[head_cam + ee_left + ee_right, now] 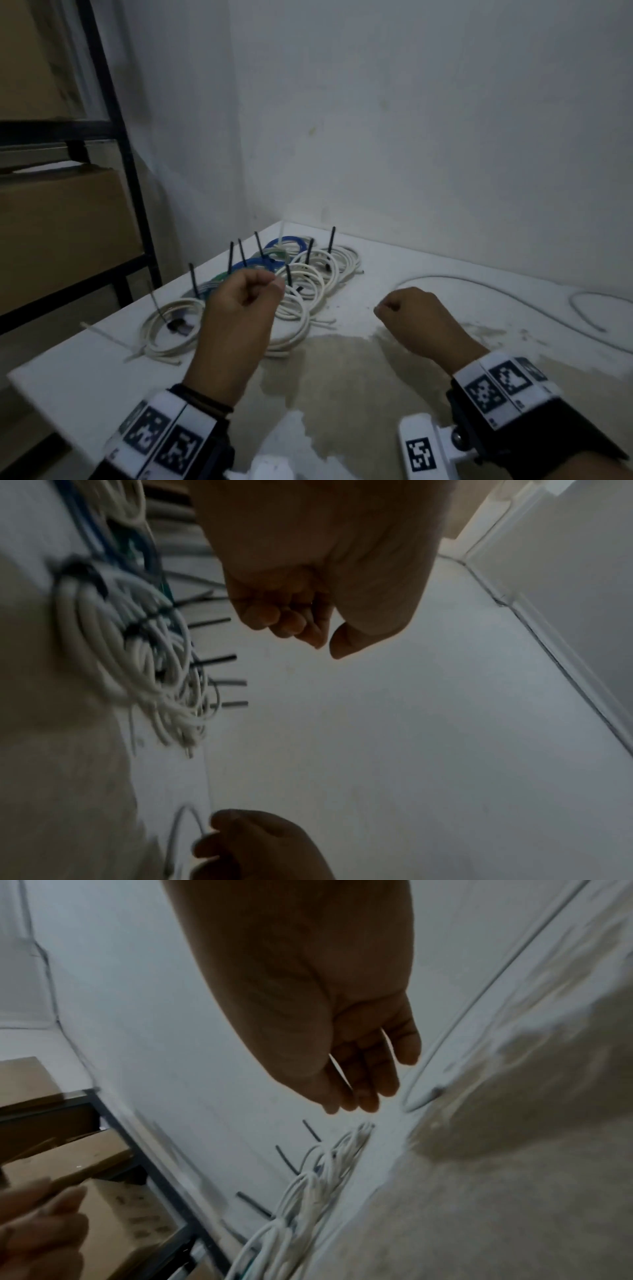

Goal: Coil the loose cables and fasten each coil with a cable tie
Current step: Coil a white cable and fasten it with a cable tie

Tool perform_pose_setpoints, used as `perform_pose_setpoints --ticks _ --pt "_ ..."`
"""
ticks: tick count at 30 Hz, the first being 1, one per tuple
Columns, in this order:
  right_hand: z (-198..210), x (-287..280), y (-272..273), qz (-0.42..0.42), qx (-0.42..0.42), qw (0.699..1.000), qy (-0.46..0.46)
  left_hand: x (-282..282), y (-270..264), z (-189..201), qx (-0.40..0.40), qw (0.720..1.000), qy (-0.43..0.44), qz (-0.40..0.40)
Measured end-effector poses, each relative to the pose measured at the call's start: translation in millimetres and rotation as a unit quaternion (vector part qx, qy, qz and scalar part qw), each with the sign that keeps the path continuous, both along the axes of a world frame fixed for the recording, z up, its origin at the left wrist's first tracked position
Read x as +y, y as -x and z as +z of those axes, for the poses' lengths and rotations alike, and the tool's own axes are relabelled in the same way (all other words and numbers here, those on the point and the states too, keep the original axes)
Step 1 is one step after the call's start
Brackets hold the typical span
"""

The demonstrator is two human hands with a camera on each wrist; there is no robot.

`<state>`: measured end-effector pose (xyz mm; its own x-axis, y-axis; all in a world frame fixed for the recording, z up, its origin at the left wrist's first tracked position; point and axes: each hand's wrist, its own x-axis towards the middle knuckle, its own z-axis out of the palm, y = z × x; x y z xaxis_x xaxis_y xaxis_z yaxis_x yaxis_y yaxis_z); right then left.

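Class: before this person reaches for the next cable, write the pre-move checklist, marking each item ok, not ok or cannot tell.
1. Left hand free: cannot tell; fingers curled, thumb meets fingertip, motion blur.
2. Right hand free: ok; nothing between its fingers.
3. Loose grey cable uncoiled, lying on the table: ok.
4. Finished coils tied, black tie tails upright: ok.
5. Spare cable tie at hand: cannot tell.

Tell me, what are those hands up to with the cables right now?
Left hand and right hand loosely curled above the table, holding nothing visible. Tied coils piled at left. One loose cable uncoiled at right. Nothing in the way.
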<state>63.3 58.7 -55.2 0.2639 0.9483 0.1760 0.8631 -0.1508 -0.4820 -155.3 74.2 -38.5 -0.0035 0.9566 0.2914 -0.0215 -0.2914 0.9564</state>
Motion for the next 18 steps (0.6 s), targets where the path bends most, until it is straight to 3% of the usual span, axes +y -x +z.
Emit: perform_pose_setpoints --ticks 3,6,14,18 --pt "-12.2 -14.1 -25.6 -0.021 -0.074 0.992 0.1 -1.2 -43.6 -1.7 -0.011 0.995 0.062 -0.084" --pt "-24.6 -10.8 -36.9 -0.029 -0.082 0.986 0.142 -0.5 -81.6 -10.1 0.004 0.977 0.143 -0.156" --pt "-32.2 13.6 -53.0 -0.041 -0.115 0.987 0.106 11.0 -119.7 -30.1 0.005 0.952 0.239 -0.191" --pt "-17.4 -0.2 -52.5 -0.041 -0.104 0.993 0.043 15.8 -125.0 -34.4 0.098 0.963 0.166 -0.189"
